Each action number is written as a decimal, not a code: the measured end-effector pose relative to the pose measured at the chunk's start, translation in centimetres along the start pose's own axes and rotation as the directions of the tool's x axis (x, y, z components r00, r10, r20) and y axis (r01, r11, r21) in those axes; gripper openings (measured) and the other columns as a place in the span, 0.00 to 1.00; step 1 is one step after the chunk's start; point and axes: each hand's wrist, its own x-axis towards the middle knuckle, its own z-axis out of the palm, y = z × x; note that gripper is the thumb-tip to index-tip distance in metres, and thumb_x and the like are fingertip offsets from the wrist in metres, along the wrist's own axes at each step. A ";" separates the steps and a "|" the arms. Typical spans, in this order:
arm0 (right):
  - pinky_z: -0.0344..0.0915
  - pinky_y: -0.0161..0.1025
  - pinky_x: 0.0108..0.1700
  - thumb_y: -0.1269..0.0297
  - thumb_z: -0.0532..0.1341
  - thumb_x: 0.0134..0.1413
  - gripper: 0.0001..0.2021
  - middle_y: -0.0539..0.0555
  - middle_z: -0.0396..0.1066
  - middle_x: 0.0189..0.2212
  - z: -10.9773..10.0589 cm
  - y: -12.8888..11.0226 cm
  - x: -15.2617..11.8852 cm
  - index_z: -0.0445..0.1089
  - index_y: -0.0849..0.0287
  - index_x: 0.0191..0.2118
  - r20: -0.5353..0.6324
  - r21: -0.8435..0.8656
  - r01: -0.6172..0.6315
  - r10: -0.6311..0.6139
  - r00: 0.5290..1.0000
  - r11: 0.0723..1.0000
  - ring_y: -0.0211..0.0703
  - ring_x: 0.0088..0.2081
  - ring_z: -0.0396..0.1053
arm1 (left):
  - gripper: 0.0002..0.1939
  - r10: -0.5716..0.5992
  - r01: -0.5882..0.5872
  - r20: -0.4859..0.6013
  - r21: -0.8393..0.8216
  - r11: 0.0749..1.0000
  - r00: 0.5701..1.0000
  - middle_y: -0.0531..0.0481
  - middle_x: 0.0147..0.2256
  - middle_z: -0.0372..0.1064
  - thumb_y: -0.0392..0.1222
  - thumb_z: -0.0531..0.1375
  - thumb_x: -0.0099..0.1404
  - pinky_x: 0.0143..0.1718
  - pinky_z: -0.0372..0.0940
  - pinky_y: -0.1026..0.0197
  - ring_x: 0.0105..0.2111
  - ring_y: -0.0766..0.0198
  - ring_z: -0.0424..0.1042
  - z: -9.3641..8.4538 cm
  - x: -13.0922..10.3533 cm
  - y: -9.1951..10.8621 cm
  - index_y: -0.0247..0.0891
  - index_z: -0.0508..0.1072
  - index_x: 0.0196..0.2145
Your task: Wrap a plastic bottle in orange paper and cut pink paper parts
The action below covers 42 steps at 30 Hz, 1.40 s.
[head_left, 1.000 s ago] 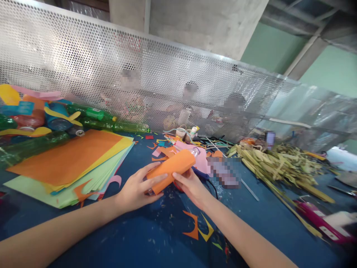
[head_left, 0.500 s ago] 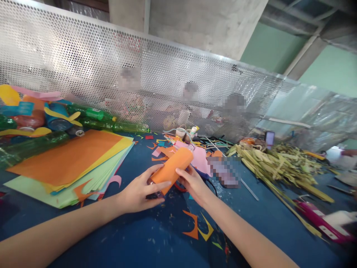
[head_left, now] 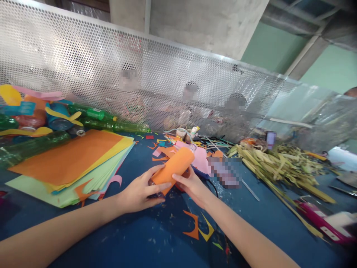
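Observation:
A clear plastic bottle wrapped in orange paper (head_left: 176, 166) is held tilted above the blue table (head_left: 156, 238). Around its lower end, at the left, my left hand (head_left: 142, 190) is closed, fingers on the paper and the bottle base. My right hand (head_left: 192, 186) grips its right side, the thumb pressed on the orange paper and the other fingers hidden behind. Beyond the bottle lies pink paper (head_left: 202, 160) among coloured scraps. Orange (head_left: 192, 225) and yellow (head_left: 208, 227) cut-offs lie nearer me.
Stacked coloured sheets (head_left: 75, 156) and green bottles (head_left: 33, 147) occupy the left. To the right are a blurred phone-like object (head_left: 225, 173), dried husks (head_left: 281, 167) and a magenta power strip (head_left: 326, 223). People show behind a perforated metal screen (head_left: 167, 74).
My right thumb has slid slightly left and down along the orange paper. The bottle stays in both hands, nearly unmoved.

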 end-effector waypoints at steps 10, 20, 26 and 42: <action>0.66 0.37 0.45 0.66 0.66 0.46 0.21 0.50 0.69 0.47 -0.7 -0.5 0.5 0.65 0.52 0.48 0.017 -0.031 0.061 -0.061 0.998 0.998 0.41 0.46 0.68 | 0.25 -0.001 0.000 -0.058 -0.032 0.999 0.998 0.39 0.60 0.42 0.37 0.60 0.60 0.50 0.64 0.47 0.60 0.46 0.50 0.0 0.1 0.1 0.47 0.58 0.53; 0.67 0.35 0.43 0.63 0.66 0.43 0.18 0.49 0.73 0.43 -2.0 -1.7 1.7 0.70 0.54 0.43 -0.159 -0.010 0.141 -0.141 0.977 0.990 0.44 0.47 0.69 | 0.26 0.041 -0.044 -0.083 -0.030 0.999 0.996 0.39 0.61 0.42 0.35 0.60 0.60 0.51 0.63 0.47 0.60 0.46 0.51 -0.2 0.0 0.4 0.48 0.57 0.54; 0.69 0.36 0.31 0.55 0.63 0.46 0.13 0.50 0.75 0.30 -3.1 -1.8 2.6 0.71 0.55 0.37 -0.261 0.072 0.052 -0.031 0.965 0.996 0.43 0.33 0.72 | 0.28 0.043 -0.047 -0.080 -0.043 0.998 0.996 0.40 0.61 0.41 0.35 0.60 0.60 0.52 0.61 0.46 0.60 0.46 0.49 -0.1 0.0 0.3 0.49 0.56 0.55; 0.68 0.35 0.33 0.54 0.66 0.45 0.18 0.50 0.74 0.38 -3.0 -1.8 2.1 0.69 0.50 0.44 -0.176 -0.001 -0.050 0.049 0.983 0.999 0.40 0.35 0.71 | 0.35 -0.026 -0.007 -0.126 -0.247 0.969 0.992 0.39 0.59 0.48 0.36 0.63 0.56 0.52 0.61 0.44 0.59 0.49 0.52 -0.1 0.2 0.0 0.49 0.50 0.56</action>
